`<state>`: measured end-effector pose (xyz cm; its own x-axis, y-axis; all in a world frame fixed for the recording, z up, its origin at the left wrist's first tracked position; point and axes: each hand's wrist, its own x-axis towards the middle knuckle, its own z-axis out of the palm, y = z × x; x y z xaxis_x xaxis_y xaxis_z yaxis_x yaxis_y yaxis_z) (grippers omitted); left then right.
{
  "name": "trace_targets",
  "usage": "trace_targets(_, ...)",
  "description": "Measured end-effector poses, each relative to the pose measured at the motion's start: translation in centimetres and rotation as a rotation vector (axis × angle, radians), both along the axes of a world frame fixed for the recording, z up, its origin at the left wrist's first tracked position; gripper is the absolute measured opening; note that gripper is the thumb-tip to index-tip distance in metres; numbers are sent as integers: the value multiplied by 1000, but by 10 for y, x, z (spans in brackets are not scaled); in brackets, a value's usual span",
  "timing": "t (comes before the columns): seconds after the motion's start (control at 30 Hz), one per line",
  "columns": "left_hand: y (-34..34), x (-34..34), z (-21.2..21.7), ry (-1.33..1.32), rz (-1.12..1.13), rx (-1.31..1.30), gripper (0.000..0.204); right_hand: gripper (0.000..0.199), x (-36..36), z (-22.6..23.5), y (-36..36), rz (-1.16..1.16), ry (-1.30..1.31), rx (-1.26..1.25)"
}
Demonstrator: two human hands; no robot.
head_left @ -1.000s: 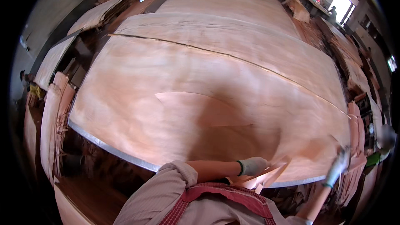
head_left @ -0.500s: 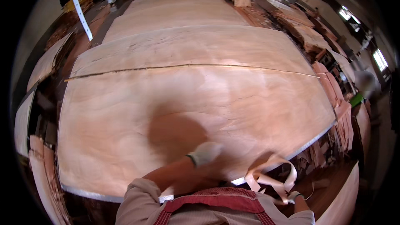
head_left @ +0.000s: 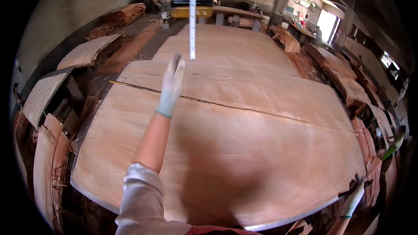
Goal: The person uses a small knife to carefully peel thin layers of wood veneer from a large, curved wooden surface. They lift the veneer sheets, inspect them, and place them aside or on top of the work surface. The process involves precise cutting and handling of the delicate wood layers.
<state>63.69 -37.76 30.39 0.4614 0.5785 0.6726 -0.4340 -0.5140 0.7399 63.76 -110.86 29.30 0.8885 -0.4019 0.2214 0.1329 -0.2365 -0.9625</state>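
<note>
My left hand: fingers straight, close together; white strip to their right. Right hand: fingers wrapped round dark tool.

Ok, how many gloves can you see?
2. The left glove is raised above the sheet; the right glove is at its near right corner, gripping a dark tool. More may be hidden in the background.
</note>
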Motion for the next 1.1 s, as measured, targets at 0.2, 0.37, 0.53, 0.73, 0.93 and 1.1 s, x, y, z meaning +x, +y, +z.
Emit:
trace_targets(0.2,46,23,104,59,-187,-98,32,23,58,14,260,599,-144,-4)
trace_targets(0.37,-7,-4,67,81,-347,-245,19,24,76,32,442,939,-43,-71)
trace_targets(0.53,-43,-43,-5,175,-618,-543,19,25,72,106,584,1248,-154,-83)
trace_targets(0.73,-12,-94,-98,671,-518,-308,53,17,-4,82,600,1056,-218,266)
trace_targets(0.93,-46,-94,22,273,-771,-382,45,13,-21,22,541,1004,-161,131)
trace_targets(1.1,-88,-70,29,92,-777,-567,28,11,-22,10,522,717,-762,-235)
